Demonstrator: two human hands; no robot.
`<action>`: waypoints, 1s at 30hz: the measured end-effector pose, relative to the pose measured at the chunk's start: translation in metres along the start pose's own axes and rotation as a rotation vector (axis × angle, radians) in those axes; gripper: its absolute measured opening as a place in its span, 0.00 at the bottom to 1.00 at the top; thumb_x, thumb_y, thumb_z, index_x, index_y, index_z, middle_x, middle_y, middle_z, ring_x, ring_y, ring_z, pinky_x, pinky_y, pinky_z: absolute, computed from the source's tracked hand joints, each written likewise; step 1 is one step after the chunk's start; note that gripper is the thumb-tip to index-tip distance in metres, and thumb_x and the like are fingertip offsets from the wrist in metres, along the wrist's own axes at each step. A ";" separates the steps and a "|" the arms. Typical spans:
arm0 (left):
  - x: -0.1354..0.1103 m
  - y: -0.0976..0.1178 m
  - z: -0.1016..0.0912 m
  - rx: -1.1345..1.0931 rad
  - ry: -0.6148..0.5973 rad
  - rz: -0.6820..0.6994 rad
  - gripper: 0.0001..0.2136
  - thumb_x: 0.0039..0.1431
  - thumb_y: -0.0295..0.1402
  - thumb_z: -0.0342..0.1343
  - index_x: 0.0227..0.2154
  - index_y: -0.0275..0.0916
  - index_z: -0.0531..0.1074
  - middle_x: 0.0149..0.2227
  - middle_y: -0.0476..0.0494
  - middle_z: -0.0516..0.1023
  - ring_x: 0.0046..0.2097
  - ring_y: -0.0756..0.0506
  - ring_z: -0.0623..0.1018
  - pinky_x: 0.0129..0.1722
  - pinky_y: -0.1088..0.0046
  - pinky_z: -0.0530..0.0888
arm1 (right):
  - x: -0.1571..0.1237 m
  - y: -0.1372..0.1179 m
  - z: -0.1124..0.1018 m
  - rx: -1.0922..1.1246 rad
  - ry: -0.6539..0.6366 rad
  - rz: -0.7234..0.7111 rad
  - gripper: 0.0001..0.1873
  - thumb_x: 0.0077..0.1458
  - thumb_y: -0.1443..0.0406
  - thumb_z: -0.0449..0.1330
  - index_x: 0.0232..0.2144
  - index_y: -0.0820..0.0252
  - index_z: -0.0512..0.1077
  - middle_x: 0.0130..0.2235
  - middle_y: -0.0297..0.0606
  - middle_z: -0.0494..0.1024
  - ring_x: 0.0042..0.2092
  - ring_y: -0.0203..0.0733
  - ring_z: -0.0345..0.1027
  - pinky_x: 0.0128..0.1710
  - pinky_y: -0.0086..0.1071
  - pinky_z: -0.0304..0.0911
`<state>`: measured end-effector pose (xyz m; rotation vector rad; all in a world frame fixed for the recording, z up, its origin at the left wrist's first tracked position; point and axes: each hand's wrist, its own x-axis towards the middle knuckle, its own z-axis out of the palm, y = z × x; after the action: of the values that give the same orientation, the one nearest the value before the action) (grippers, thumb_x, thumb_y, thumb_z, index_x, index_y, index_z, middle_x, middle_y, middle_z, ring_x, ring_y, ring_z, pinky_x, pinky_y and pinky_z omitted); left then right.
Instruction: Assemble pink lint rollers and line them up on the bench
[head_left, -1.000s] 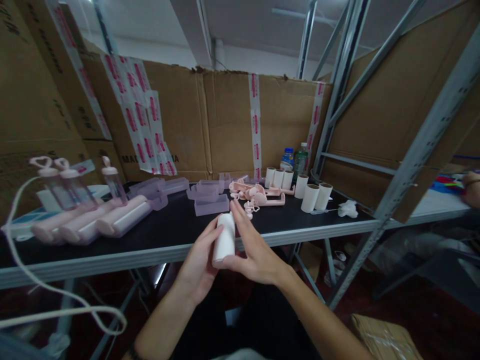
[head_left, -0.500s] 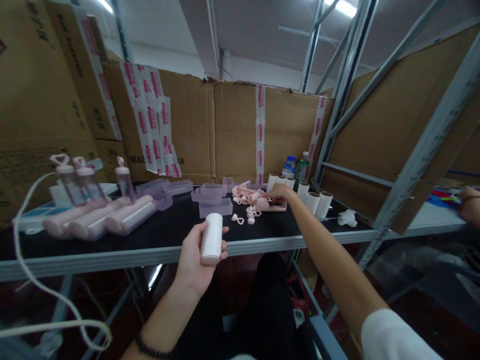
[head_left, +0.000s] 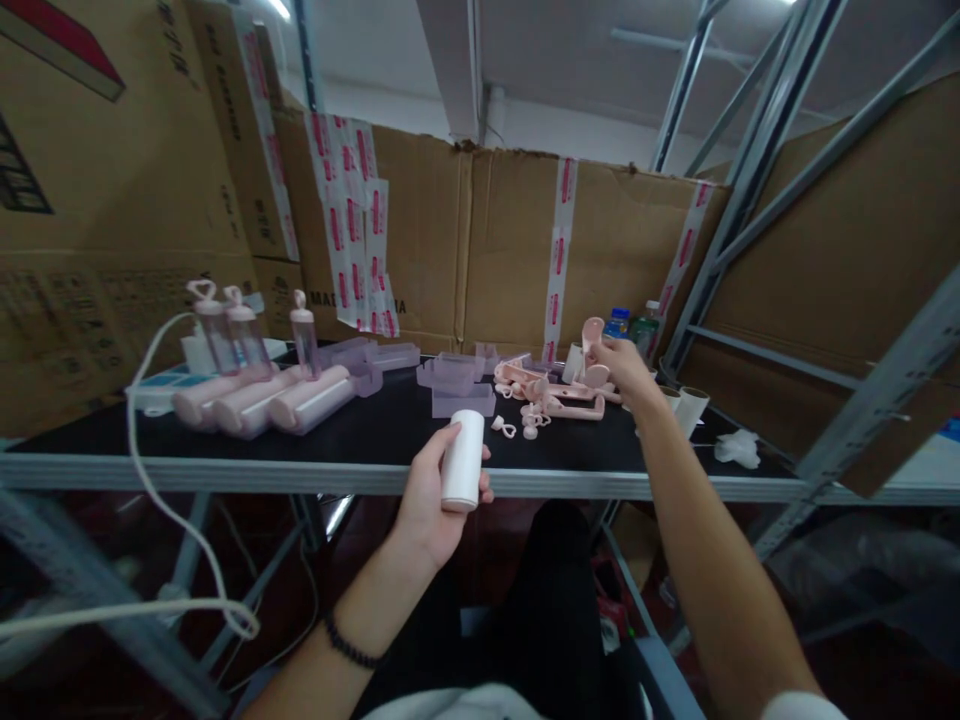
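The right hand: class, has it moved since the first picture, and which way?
Yes. Against the table's front edge, the right hand has moved farther back and to the right, now holding a pink part.

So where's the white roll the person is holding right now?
In the head view, the white roll is in the person's left hand, near the middle, overlapping the table's front edge and just below a purple tray.

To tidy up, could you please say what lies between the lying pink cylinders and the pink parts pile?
The head view shows translucent purple box-like pieces there.
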<state>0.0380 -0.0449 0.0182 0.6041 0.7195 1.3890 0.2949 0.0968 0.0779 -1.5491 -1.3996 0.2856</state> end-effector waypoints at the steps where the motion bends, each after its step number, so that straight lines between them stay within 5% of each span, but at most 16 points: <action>1: -0.001 -0.001 0.001 -0.013 -0.011 -0.010 0.10 0.63 0.36 0.54 0.43 0.35 0.70 0.28 0.45 0.74 0.20 0.48 0.70 0.18 0.72 0.69 | -0.012 -0.002 -0.003 0.068 -0.025 -0.023 0.17 0.67 0.63 0.52 0.33 0.67 0.76 0.32 0.42 0.79 0.31 0.39 0.72 0.28 0.29 0.61; 7: -0.003 -0.009 0.003 -0.083 -0.046 -0.052 0.10 0.65 0.37 0.52 0.42 0.35 0.69 0.27 0.45 0.74 0.21 0.49 0.70 0.20 0.73 0.68 | -0.117 -0.026 0.005 0.682 -0.429 -0.015 0.15 0.56 0.57 0.57 0.40 0.59 0.76 0.28 0.34 0.78 0.22 0.36 0.61 0.21 0.28 0.52; 11: -0.005 -0.014 0.004 -0.103 -0.060 -0.050 0.11 0.65 0.37 0.52 0.43 0.36 0.69 0.27 0.45 0.73 0.21 0.48 0.70 0.20 0.73 0.68 | -0.158 -0.032 0.019 0.877 -0.507 0.085 0.17 0.52 0.58 0.61 0.43 0.60 0.75 0.23 0.31 0.73 0.24 0.38 0.63 0.24 0.28 0.52; 16: -0.004 -0.020 0.004 -0.103 -0.046 -0.032 0.09 0.64 0.37 0.52 0.41 0.37 0.68 0.27 0.45 0.74 0.20 0.48 0.70 0.18 0.73 0.67 | -0.169 -0.031 0.035 0.911 -0.510 0.148 0.19 0.55 0.52 0.58 0.38 0.61 0.76 0.19 0.30 0.67 0.23 0.37 0.55 0.25 0.30 0.50; 22: -0.003 -0.027 0.004 -0.096 -0.023 0.002 0.09 0.61 0.37 0.56 0.39 0.37 0.69 0.26 0.47 0.73 0.21 0.49 0.71 0.18 0.75 0.67 | -0.174 -0.022 0.056 0.968 -0.457 0.197 0.31 0.59 0.36 0.54 0.30 0.57 0.74 0.23 0.33 0.70 0.25 0.39 0.60 0.25 0.32 0.52; 30: -0.007 -0.030 0.009 -0.008 0.076 0.092 0.11 0.62 0.40 0.56 0.41 0.38 0.70 0.29 0.49 0.74 0.23 0.49 0.73 0.19 0.76 0.70 | -0.189 -0.029 0.063 0.940 -0.368 0.191 0.27 0.57 0.41 0.62 0.30 0.59 0.74 0.28 0.35 0.74 0.28 0.39 0.65 0.27 0.30 0.60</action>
<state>0.0647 -0.0542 0.0022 0.5868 0.7543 1.5056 0.1735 -0.0383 -0.0099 -0.8468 -1.1067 1.2023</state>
